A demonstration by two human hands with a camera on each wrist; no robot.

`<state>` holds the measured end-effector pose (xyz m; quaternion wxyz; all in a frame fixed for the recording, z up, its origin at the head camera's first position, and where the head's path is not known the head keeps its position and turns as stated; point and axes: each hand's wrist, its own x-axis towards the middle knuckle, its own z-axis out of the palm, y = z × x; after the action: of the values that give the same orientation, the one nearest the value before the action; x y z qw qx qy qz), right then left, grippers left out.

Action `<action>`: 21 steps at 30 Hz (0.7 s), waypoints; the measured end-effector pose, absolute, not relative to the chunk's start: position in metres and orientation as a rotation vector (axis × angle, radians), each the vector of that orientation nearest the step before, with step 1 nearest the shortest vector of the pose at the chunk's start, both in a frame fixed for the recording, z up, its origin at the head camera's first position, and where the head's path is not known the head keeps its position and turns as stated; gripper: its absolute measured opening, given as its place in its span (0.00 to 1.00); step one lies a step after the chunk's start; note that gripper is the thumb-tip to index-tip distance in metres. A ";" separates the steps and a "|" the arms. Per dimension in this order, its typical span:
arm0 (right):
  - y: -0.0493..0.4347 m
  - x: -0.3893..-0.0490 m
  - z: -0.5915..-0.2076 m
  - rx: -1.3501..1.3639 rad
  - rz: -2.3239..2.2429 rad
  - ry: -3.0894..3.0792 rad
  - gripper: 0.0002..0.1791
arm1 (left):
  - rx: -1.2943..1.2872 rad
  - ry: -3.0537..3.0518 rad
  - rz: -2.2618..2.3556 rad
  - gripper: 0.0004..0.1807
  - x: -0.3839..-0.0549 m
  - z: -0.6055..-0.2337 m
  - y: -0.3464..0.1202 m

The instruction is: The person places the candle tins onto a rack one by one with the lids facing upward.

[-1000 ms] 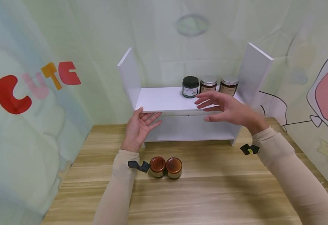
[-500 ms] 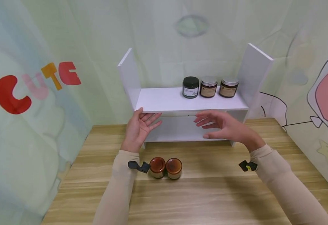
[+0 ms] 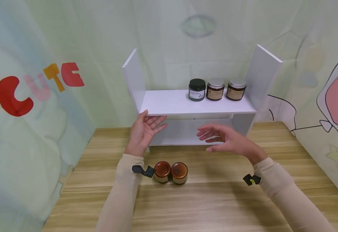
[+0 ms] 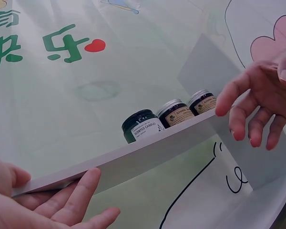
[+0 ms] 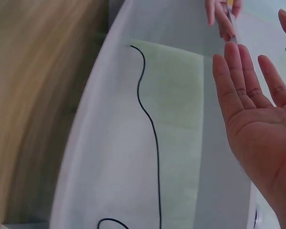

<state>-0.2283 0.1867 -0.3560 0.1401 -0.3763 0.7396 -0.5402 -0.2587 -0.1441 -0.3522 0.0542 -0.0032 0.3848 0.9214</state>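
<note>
Now the left hand (image 3: 141,132) pinches the flat white shelf (image 3: 166,102) while the right hand (image 3: 226,138) hovers relaxed.

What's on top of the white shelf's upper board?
On the upper board, toward its right end, stand a black-lidded jar and two silver-lidded jars. The surface directly beneath them is covered, so I can't see it.

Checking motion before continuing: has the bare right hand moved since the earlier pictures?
Yes, downward: in the head view, the right hand overlapped the front edge of the white rectangular upper shelf; now it appears wholly below.
</note>
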 end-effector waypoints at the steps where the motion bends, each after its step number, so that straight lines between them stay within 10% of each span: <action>1: 0.186 -0.228 -0.359 -1.082 -1.573 2.122 0.35 | -0.012 1.167 2.799 0.15 -0.259 -0.352 -0.144; 21: 0.162 -0.222 -0.412 -1.043 -1.563 2.037 0.34 | -0.019 1.159 2.788 0.17 -0.260 -0.351 -0.143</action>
<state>-0.2218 0.1622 -0.4125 0.1842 -0.3698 0.7224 -0.5544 -0.2600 -0.1430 -0.3507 0.0611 -0.0062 0.3833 0.9216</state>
